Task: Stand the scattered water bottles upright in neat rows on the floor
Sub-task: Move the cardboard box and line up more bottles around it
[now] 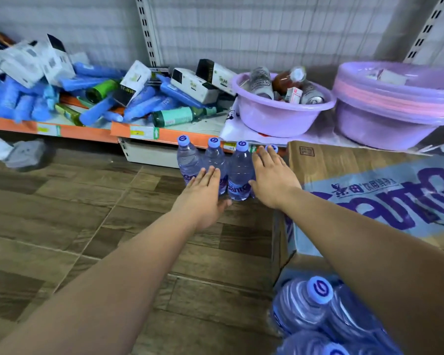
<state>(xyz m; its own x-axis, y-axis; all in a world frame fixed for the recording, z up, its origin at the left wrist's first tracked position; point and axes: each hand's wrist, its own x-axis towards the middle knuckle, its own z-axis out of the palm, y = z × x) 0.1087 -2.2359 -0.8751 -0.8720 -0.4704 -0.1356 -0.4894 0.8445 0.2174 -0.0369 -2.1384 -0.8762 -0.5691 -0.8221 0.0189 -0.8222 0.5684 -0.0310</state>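
While reaching forward, the left hand (203, 193) and right hand (272, 178) rest flat, unclenched, against upright bottles (239, 172).

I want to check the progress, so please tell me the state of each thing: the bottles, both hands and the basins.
Row bottles: four upright, side by side, capped.
Left hand: open, straight fingers touching the row.
Right hand: open, straight fingers against the row's right end.
Lying bottles: on their sides, capped, not stood yet.
Basin: upright, filled with goods.
Stacked basins: nested, upright.
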